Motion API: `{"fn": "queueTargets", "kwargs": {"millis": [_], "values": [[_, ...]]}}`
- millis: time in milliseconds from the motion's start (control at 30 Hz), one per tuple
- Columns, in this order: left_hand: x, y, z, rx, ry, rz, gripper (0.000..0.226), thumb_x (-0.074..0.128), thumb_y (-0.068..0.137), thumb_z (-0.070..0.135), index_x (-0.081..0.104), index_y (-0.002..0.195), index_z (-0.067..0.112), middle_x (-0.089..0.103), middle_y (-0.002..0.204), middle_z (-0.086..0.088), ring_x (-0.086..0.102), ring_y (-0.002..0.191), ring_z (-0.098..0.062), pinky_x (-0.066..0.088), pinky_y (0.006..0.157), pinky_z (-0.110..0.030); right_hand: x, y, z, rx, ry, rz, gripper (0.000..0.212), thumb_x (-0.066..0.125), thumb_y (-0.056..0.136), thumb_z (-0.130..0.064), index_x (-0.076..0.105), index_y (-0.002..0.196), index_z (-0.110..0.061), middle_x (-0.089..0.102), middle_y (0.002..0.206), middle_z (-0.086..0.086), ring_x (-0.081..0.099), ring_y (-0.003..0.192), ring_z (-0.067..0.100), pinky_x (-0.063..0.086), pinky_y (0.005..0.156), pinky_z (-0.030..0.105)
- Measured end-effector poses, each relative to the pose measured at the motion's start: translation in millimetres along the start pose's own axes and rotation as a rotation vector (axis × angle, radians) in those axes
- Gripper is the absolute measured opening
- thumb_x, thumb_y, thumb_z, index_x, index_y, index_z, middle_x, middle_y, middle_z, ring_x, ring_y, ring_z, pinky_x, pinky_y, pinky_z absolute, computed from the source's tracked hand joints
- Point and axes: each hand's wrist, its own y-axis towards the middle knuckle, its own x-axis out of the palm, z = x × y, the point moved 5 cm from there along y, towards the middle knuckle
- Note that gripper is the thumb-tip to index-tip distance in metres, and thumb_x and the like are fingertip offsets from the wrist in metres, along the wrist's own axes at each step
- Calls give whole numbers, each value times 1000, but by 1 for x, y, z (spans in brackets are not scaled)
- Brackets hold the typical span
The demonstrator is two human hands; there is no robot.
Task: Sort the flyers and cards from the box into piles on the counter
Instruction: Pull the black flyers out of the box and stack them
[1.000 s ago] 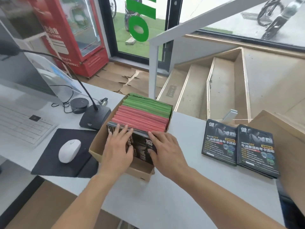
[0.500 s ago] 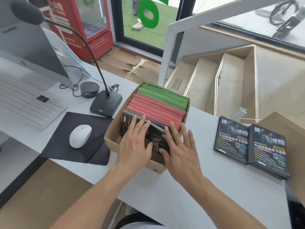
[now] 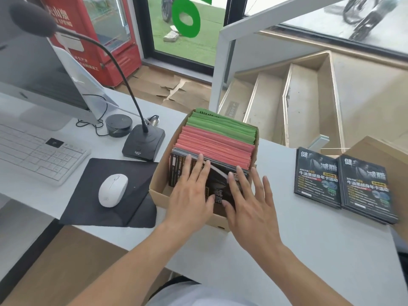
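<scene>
A cardboard box sits on the white tabletop, packed with upright cards: green ones at the far end, pink ones in the middle, and dark flyers leaning at the near end. Both hands lie flat on the dark flyers, fingers straight and spread. The left hand presses the face of the front flyer; the right hand rests beside it, fingertips at the flyers' top edge (whether any finger slips between sheets is hard to tell). Neither grip closes round anything. To the right, well apart from the box, two piles of dark flyers lie side by side, touching.
</scene>
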Motion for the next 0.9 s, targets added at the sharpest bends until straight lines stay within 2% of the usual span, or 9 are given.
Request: {"fn": "queueTargets", "kwargs": {"millis": [200, 400, 500, 600, 667, 767, 900], "values": [[1, 1, -3, 9, 23, 0, 84, 61, 94, 33, 12, 161, 20, -3, 169, 4, -15, 155, -20, 22, 123, -52, 4, -1, -2, 32, 67, 25, 57, 41, 101, -39, 41, 151, -13, 34, 160, 6, 17, 152, 33, 21, 120, 54], [1, 1, -10, 31, 50, -22, 82, 57, 95, 38, 9, 161, 25, -4, 169, 8, -16, 154, -16, 15, 125, -51, -1, 3, -4, 34, 72, 50, 57, 48, 95, -32, 46, 148, -10, 43, 155, 4, 27, 149, 30, 24, 120, 53], [0, 1, -10, 38, 45, -20, 82, 57, 95, 39, 9, 161, 26, -4, 169, 9, -17, 154, -15, 14, 125, -51, -3, 0, -5, 33, 82, 87, 53, 50, 95, -26, 49, 146, -9, 50, 150, 4, 38, 144, 29, 27, 119, 52], [-1, -1, -10, 37, 45, -12, 82, 56, 96, 39, 8, 161, 27, -4, 169, 9, -18, 154, -15, 11, 126, -50, -4, -2, -10, -5, 154, 164, 49, 57, 92, -11, 55, 141, -9, 60, 133, 4, 52, 129, 27, 32, 116, 47], [-2, -3, -9, 41, 37, -1, 80, 57, 96, 39, 11, 161, 26, 0, 169, 8, -16, 154, -16, 10, 126, -50, -3, -2, -13, -9, 249, 184, 55, 63, 87, -2, 54, 141, -8, 62, 120, 5, 58, 113, 25, 41, 108, 42], [-6, -5, -9, 31, 41, 18, 79, 59, 94, 39, 16, 160, 24, 12, 167, 7, -5, 156, -17, 11, 125, -51, 0, 1, -15, 55, 394, 125, 61, 65, 86, 1, 50, 145, -11, 64, 106, 1, 58, 91, 21, 50, 88, 34], [-12, -9, -11, 37, 121, 45, 76, 64, 90, 41, 29, 156, 24, 32, 159, 3, 15, 153, -22, 18, 124, -53, 1, 3, -9, 125, 470, 67, 46, 69, 86, -3, 60, 126, -24, 71, 110, -9, 62, 87, 21, 51, 77, 29]]}}
